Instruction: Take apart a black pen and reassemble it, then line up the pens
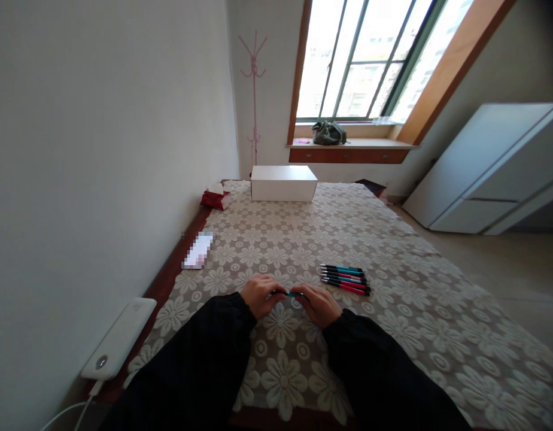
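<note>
Between both hands is a slim pen (291, 294) with a teal barrel and dark ends, held level just above the flowered tablecloth (283, 377). My left hand (261, 296) is closed on its left end, thumb and fingers pinching it. The other end sits in the closed fingers of my right hand (318, 303). To the right of that hand, several pens (345, 279) with teal, red and black barrels lie side by side on the cloth. The fingers partly cover the held pen's ends.
A white box (283, 183) stands at the table's far end. Along the left wall are a red tissue pack (216, 199), a blurred-out flat rectangle (198, 250) and a white power bank (120, 339) with a cable. A white refrigerator (487, 173) is at the right.
</note>
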Available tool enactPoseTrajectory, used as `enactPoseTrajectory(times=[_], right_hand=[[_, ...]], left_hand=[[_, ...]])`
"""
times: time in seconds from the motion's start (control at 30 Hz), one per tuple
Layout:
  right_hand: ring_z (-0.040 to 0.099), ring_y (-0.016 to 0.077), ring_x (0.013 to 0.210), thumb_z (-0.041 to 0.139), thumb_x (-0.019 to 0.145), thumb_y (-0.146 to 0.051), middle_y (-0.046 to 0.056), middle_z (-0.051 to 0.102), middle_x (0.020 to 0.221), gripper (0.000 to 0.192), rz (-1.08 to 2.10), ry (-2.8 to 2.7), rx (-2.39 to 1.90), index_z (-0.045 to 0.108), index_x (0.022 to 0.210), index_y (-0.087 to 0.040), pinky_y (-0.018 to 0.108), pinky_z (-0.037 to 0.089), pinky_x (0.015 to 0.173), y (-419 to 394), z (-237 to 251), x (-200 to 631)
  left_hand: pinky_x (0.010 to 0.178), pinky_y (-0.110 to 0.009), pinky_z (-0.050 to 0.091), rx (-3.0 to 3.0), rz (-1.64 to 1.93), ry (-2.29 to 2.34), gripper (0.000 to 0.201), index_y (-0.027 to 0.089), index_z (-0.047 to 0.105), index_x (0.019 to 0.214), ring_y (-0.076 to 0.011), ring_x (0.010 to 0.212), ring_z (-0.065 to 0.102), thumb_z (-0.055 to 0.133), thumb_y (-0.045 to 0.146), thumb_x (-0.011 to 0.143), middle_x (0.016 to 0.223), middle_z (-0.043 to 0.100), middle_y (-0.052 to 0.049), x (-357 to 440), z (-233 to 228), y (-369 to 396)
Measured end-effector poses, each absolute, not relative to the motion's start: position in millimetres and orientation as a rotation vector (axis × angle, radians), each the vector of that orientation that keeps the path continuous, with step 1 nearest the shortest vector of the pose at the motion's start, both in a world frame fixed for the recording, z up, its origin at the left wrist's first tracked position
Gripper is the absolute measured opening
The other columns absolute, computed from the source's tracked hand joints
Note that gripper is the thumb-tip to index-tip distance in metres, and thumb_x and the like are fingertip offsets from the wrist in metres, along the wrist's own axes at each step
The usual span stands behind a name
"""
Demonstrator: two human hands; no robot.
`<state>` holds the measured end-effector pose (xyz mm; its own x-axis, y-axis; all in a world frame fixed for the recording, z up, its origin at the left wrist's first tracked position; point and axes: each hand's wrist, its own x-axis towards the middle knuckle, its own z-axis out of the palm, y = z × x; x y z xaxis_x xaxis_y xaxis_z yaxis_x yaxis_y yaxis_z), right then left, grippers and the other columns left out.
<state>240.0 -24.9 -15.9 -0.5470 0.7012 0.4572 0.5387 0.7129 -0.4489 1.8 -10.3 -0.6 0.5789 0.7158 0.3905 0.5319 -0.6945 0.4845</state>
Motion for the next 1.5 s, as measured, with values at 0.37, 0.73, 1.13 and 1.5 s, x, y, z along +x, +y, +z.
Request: enactPoseTrajectory(times=[0.37,0.73,1.13,1.5], right_hand=[[0.072,0.0200,0.087,0.044,0.101,-0.023,0.007,0.074,0.098,0.019,0.340,-2.319,-0.960,0.061,0.110,-0.023,0.031,0.055,0.079,-25.0,-18.6,239.9],[0.072,0.0214,0.086,0.050,0.097,-0.028,0.007,0.073,0.097,0.017,0.497,-2.308,-1.128,0.056,0.111,-0.022,0.031,0.053,0.076,-29.1,-17.0,236.9],[0.070,0.0193,0.081,0.041,0.104,-0.031,0.006,0.073,0.092,0.023,0.375,-2.324,-1.072,0.062,0.103,-0.023,0.030,0.053,0.075,-27.0,-19.6,237.6],[0.065,0.0216,0.087,0.047,0.103,-0.030,0.007,0.069,0.090,0.016,0.249,-2.329,-0.935,0.061,0.103,-0.022,0.033,0.053,0.078,-27.1,-9.4,235.8]], left_hand=[[0.088,-0.034,0.051,2.527,0.834,0.960,0.018,0.022,0.072,0.101,-0.0192,0.091,0.067,0.060,0.034,0.097,0.097,0.076,-0.003,2.1,-3.5,-8.7],[0.087,-0.034,0.051,2.526,0.851,0.964,0.019,0.023,0.073,0.102,-0.0195,0.091,0.068,0.060,0.036,0.097,0.097,0.075,-0.004,2.3,-3.0,-8.8],[0.087,-0.034,0.051,2.541,0.851,0.955,0.022,0.023,0.073,0.101,-0.0191,0.091,0.067,0.060,0.040,0.097,0.095,0.076,-0.004,3.8,1.1,-11.8],[0.084,-0.032,0.049,2.565,0.694,1.058,0.032,0.022,0.072,0.087,-0.0180,0.078,0.067,0.048,0.036,0.102,0.078,0.073,-0.002,5.2,1.8,-11.8]])
